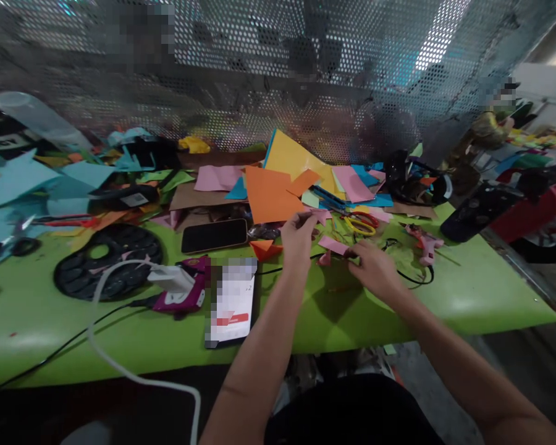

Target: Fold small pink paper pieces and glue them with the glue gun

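My left hand (298,236) is closed in a pinch, with a small pink paper piece (323,216) at its fingertips. Lower and to the right, my right hand (374,267) has its fingers closed on the end of a pink paper strip (332,245). A small folded pink scrap (324,258) lies just below that strip. Beyond both hands are yellow-handled scissors (359,225) and a blue cutter-like tool (328,198). A large orange paper sheet (269,194) stands behind my left hand, and a folded orange piece (265,250) lies to its left.
A pink glue gun (427,244) with a black cable lies at the right, near a dark bottle (479,213). Leftward are a lit phone (235,303), a dark phone (214,236), a purple power strip (180,296) and a black palette (109,262). Perforated metal (241,80) rises behind.
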### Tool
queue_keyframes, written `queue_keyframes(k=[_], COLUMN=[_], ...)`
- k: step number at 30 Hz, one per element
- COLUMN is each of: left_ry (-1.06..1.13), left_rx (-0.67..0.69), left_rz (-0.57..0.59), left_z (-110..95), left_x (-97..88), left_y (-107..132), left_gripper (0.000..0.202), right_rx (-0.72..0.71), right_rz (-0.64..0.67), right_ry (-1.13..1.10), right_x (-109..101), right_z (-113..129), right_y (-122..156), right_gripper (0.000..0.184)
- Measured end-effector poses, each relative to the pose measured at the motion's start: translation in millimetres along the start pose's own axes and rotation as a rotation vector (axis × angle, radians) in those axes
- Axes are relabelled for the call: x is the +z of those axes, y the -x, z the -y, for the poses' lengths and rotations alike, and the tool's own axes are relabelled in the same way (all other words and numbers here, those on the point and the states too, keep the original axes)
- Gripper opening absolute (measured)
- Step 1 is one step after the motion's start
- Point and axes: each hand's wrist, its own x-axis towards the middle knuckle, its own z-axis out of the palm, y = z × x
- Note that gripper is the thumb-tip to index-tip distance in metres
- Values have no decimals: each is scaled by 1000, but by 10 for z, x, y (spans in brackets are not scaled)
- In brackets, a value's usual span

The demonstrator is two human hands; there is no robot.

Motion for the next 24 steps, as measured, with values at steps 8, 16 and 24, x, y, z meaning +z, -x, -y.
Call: queue_keyframes(k=[8,16,24], left_ry=[30,-47,-109], left_rx=[-5,3,-27], left_rz=[25,51,92], left_z=[-43,-36,-6], left_x=[31,32,58], left_y=[64,58,87], left_gripper=[10,9,8], right_rx=[-26,47,112], right_rz=[59,-222,-335], right_ry=[49,-679,-1192], right_x=[225,119,-109], right_z=[311,142,-6], right_y=[-124,-133,-210], right_gripper=[19,12,23])
